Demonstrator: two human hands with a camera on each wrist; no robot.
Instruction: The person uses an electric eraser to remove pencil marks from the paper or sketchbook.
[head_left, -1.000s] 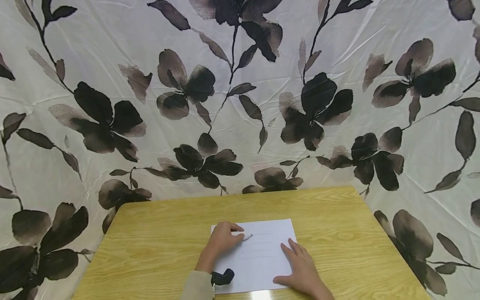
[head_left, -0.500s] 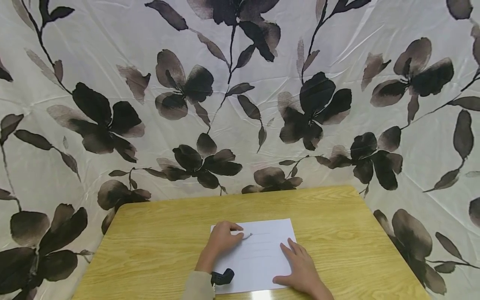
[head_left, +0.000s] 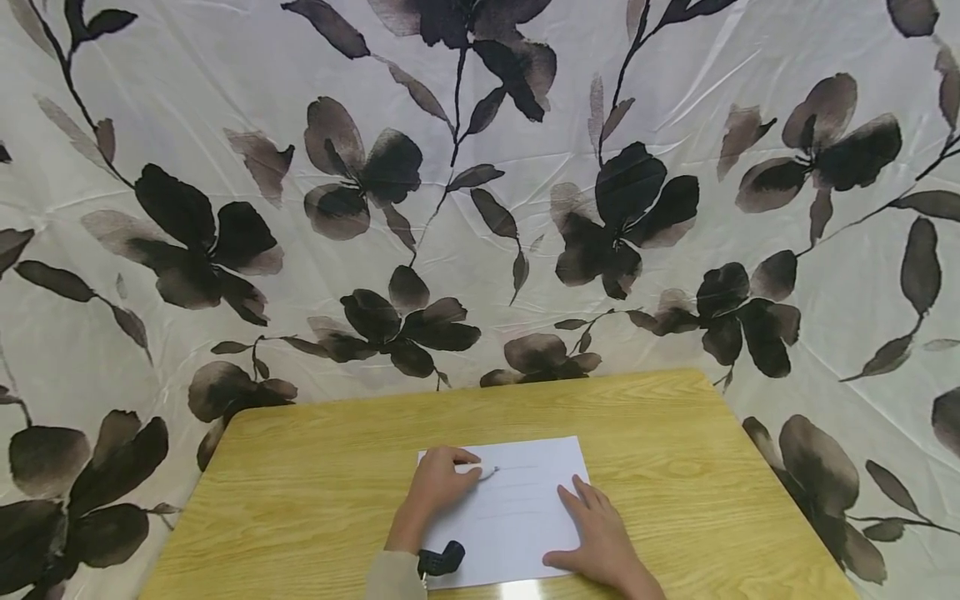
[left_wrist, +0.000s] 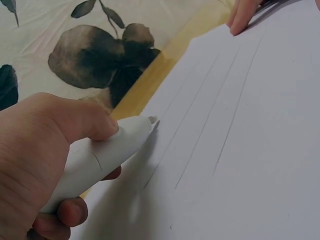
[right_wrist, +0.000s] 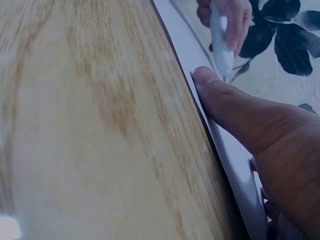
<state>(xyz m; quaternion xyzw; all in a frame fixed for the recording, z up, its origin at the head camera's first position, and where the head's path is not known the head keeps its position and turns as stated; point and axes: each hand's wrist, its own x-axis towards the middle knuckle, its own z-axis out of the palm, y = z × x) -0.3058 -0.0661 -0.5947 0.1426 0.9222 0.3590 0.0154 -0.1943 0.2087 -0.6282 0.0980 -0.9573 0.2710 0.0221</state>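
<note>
A white sheet of paper [head_left: 517,542] with several thin, roughly parallel pencil lines [left_wrist: 200,127] lies on the wooden table. My left hand [head_left: 441,482] grips a thick white pen-shaped electric eraser [left_wrist: 122,142], thumb along its top and fingers curled beneath. Its short pale tip is right at the near end of the outermost line in the left wrist view. On the sheet's right edge rests my right hand [head_left: 600,537], fingers spread and thumb near the lower edge. Close up in the right wrist view, the right thumb [right_wrist: 235,102] lies along the paper's edge.
The yellow wood-grain table [head_left: 315,483] extends around the sheet on both sides and behind it. A floral cloth [head_left: 465,250] hangs behind the table. A black wrist camera [head_left: 442,558] on the left wrist overhangs the paper's lower left.
The head view has shifted slightly, so everything sits a little further left in it. Both hands keep about the same places on the paper.
</note>
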